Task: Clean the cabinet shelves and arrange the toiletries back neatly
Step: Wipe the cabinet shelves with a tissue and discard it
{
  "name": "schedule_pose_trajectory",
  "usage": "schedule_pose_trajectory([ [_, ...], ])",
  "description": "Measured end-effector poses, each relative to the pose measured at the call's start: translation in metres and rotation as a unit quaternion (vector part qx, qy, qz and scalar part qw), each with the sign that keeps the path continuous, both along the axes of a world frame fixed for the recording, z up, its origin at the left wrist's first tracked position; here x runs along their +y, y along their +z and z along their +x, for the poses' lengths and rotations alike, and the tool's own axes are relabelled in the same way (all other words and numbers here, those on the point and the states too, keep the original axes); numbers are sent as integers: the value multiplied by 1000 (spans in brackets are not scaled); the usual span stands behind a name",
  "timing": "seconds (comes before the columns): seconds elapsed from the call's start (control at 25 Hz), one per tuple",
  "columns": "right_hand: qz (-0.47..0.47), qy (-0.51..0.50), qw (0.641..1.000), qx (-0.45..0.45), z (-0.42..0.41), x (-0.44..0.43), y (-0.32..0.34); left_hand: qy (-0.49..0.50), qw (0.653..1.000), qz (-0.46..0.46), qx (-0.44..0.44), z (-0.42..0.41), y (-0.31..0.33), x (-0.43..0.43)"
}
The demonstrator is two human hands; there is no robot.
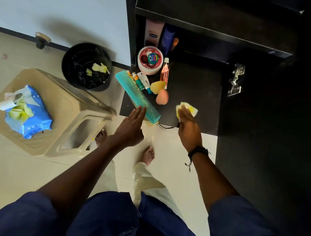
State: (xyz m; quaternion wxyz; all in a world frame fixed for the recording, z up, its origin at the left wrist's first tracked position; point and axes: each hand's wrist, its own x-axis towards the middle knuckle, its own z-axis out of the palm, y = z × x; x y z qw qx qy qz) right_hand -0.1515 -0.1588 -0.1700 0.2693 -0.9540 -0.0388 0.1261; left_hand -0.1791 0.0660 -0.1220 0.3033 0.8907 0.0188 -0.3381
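The black cabinet shelf (195, 87) holds toiletries on its left side: a teal comb (134, 92), a round white jar with a red lid (150, 60), small tubes (143, 81), an orange tube (164, 72), a yellow sponge (157, 86) and a pink sponge (162, 96). Bottles (158, 36) stand further back. My right hand (188, 127) presses a yellow-white wipe (189, 108) flat on the shelf. My left hand (131, 128) is open, fingertips touching the comb's near end.
A black bin (72, 66) with used wipes stands on the floor to the left. A beige stool (68, 105) carries a blue wipes pack (30, 118). An empty upper shelf (215, 12) is above. A metal hinge (236, 80) sits at right. My bare feet are below the shelf edge.
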Motion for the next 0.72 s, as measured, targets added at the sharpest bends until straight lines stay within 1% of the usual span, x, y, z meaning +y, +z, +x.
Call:
schedule_pose_trajectory([
  [0.04, -16, -29, 999, -18, -9, -20, 5, 1, 1000, -2, -3, 0, 0, -2],
  [0.12, -42, -123, 991, -24, -13, -55, 14, 3, 1000, -10, -11, 1, 2, -5],
  [0.16, -50, -148, 987, -23, -8, -65, 17, 6, 1000, -13, -19, 2, 3, -5],
  [0.2, -54, -146, 988, -19, 1, -67, 20, 8, 1000, -14, -27, 2, 3, -6],
  [0.36, -84, -58, 994, 31, 72, -48, 12, 13, 999, -12, -36, 4, -1, -4],
  [0.44, -78, -33, 995, 51, 113, -37, 11, 14, 999, -13, -36, 6, -3, -5],
  [0.52, -46, 0, 996, 72, 141, -19, 12, 19, 999, -12, -33, 9, -4, -4],
  [0.64, -14, 55, 993, 101, 153, 23, 16, 25, 999, -8, -27, 13, -3, -3],
  [0.72, -5, 115, 989, 89, 144, 42, 14, 24, 1000, -5, -17, 12, -2, -2],
])
